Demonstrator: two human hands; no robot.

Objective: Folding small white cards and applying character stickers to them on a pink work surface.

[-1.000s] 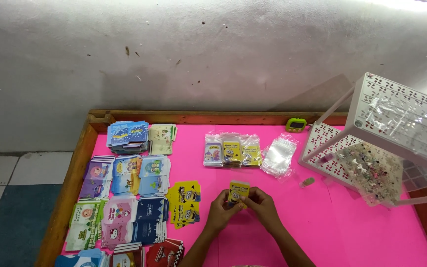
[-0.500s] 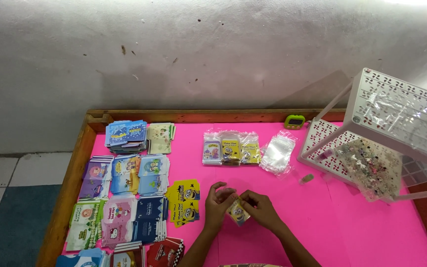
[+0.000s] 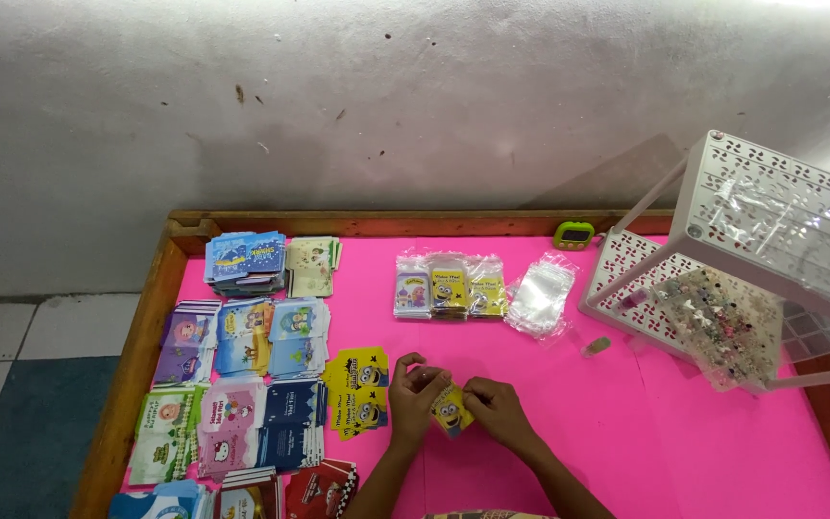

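Note:
Both of my hands meet over the pink tabletop (image 3: 626, 432) near its front edge. My left hand (image 3: 418, 392) and my right hand (image 3: 497, 408) together pinch a small yellow cartoon card (image 3: 451, 411), held tilted between the fingertips. Just left of my left hand lies a yellow stack of matching cartoon cards (image 3: 358, 390). Further back sit three small filled clear bags (image 3: 449, 285) in a row, with a loose pile of empty clear bags (image 3: 540, 296) beside them.
Several stacks of colourful printed cards (image 3: 242, 375) cover the left part of the table. A white perforated rack (image 3: 751, 250) stands at the right, with a bag of small trinkets (image 3: 722, 322) inside. A small green timer (image 3: 574, 234) rests by the wooden rim (image 3: 415, 223).
The card has come down from upright to a tilted position between my fingers, and my hands have shifted slightly nearer the front edge.

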